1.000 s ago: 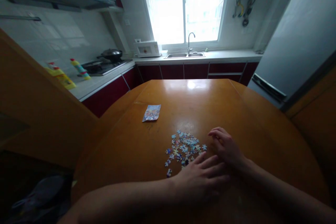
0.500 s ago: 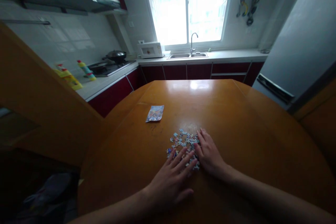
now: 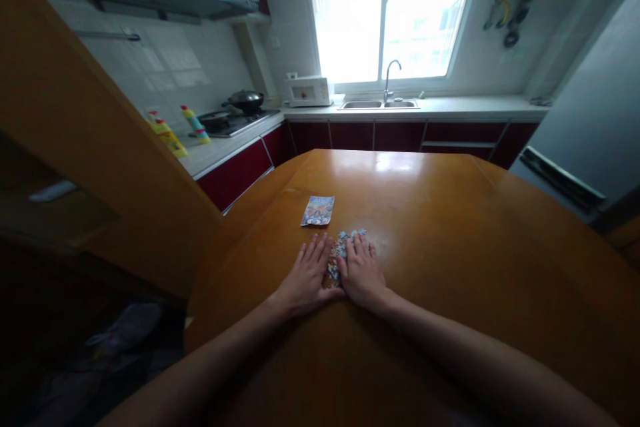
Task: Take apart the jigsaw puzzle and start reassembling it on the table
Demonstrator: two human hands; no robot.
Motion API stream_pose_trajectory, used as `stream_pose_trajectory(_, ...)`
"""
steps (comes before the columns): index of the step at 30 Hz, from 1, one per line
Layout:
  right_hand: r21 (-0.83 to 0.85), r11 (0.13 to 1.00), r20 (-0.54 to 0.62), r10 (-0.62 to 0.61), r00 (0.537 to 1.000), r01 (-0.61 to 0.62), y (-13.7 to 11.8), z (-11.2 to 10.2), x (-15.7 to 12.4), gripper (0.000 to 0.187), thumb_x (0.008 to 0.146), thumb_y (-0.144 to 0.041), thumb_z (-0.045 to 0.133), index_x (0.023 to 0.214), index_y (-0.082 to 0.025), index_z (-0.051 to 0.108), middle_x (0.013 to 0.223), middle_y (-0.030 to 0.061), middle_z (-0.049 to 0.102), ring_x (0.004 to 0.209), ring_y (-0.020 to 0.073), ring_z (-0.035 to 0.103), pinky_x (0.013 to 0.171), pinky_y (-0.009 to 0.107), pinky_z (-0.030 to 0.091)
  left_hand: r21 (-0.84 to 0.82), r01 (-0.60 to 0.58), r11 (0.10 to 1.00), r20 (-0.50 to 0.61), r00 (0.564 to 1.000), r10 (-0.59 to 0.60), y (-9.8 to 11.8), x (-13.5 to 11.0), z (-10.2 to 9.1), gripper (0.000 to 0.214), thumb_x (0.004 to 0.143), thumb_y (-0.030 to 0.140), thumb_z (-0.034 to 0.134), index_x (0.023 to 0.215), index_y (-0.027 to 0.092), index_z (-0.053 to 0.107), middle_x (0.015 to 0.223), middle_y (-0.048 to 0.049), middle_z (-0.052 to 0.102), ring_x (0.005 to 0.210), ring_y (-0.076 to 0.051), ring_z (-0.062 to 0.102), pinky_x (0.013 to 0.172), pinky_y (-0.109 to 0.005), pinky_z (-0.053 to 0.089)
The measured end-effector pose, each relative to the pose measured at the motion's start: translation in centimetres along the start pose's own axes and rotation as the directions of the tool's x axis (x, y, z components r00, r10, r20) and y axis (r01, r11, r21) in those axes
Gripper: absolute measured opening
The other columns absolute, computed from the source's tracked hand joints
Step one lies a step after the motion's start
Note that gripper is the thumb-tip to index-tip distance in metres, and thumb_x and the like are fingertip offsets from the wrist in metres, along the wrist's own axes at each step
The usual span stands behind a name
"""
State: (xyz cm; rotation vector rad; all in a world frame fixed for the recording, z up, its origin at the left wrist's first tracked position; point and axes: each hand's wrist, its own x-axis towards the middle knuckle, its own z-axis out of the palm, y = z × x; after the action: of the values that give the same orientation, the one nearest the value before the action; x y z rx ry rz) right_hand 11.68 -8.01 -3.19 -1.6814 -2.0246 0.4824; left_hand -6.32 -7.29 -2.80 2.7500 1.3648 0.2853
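A small heap of blue and white jigsaw pieces [image 3: 339, 252] lies on the round wooden table [image 3: 450, 227]. My left hand [image 3: 306, 275] rests flat on the table at the heap's left side, fingers stretched out. My right hand [image 3: 361, 271] lies flat at the heap's right side, fingers together and extended. The two hands press in on the pieces from both sides, covering part of the heap. A small printed picture card [image 3: 317, 211] lies just beyond the pieces.
A tall wooden chair back [image 3: 90, 147] rises at the left. Behind the table runs a kitchen counter with a stove and pan [image 3: 244, 101], bottles [image 3: 170, 137], a white appliance [image 3: 307, 91] and a sink [image 3: 380, 104]. A fridge [image 3: 590, 120] stands at the right.
Both hands slid forward and inward across the table, pushing the scattered pieces into a tight heap between them. The view also shifted to the left.
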Motion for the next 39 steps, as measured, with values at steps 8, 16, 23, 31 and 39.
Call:
stream_pose_trajectory(8, 0.184, 0.973, -0.035, -0.136, 0.990, 0.140, -3.0, 1.2, 3.9, 0.063, 0.101, -0.043, 0.029, 0.149, -0.004, 0.040, 0.161, 0.0170, 0.030, 0.151, 0.0253, 0.021, 0.122, 0.041, 0.016, 0.004, 0.065, 0.998, -0.081, 0.995, -0.064, -4.3, -2.0, -1.9, 0.094, 0.093, 0.070, 0.042, 0.159, 0.016, 0.003, 0.163, -0.0211, 0.019, 0.152, -0.037, 0.012, 0.119, -0.060, 0.019)
stream_pose_trajectory(16, 0.140, 0.987, -0.019, -0.072, 0.997, 0.074, 5.3, -2.1, 6.6, 0.059, 0.101, -0.038, 0.024, 0.145, -0.005, 0.046, 0.156, 0.0201, 0.038, 0.148, 0.0259, 0.029, 0.120, 0.045, 0.020, -0.212, -0.582, 0.785, 0.007, 0.802, 0.597, 11.3, -1.9, -1.8, 0.063, 0.098, 0.058, 0.045, 0.151, 0.024, 0.038, 0.158, -0.0044, 0.037, 0.149, -0.025, 0.028, 0.125, -0.046, 0.019)
stream_pose_trajectory(23, 0.079, 0.982, 0.095, -0.178, 0.980, 0.171, 2.0, 0.2, 6.5, 0.072, 0.099, -0.048, 0.033, 0.148, 0.004, 0.038, 0.159, 0.0268, 0.028, 0.151, 0.0324, 0.016, 0.121, 0.047, 0.012, -0.257, -0.524, 0.812, 0.099, 0.822, 0.561, 9.7, -0.9, -1.8, 0.076, 0.097, 0.059, 0.044, 0.157, 0.018, 0.024, 0.159, -0.0100, 0.034, 0.150, -0.028, 0.024, 0.125, -0.048, 0.016)
stream_pose_trajectory(31, 0.131, 0.968, 0.145, -0.231, 0.962, 0.212, -3.2, 3.1, 6.8, 0.087, 0.097, -0.060, 0.032, 0.151, 0.007, 0.028, 0.160, 0.0291, 0.021, 0.151, 0.0354, 0.012, 0.121, 0.048, 0.012, -0.159, -0.255, 0.954, 0.121, 0.954, 0.275, 2.5, -3.9, -3.6, 0.086, 0.091, 0.066, 0.051, 0.157, 0.018, 0.024, 0.157, -0.0149, 0.037, 0.146, -0.032, 0.034, 0.124, -0.047, 0.016)
stream_pose_trajectory(39, 0.156, 0.968, 0.084, -0.210, 0.974, 0.195, -2.4, 2.5, 7.4, 0.072, 0.102, -0.050, 0.021, 0.150, 0.002, 0.033, 0.159, 0.0261, 0.028, 0.151, 0.0311, 0.019, 0.120, 0.047, 0.015, 0.013, -0.029, 0.999, 0.083, 0.996, 0.028, -0.9, -6.2, -3.2, 0.082, 0.097, 0.056, 0.046, 0.159, 0.022, 0.005, 0.165, -0.0128, 0.014, 0.153, -0.031, 0.009, 0.123, -0.053, 0.011)
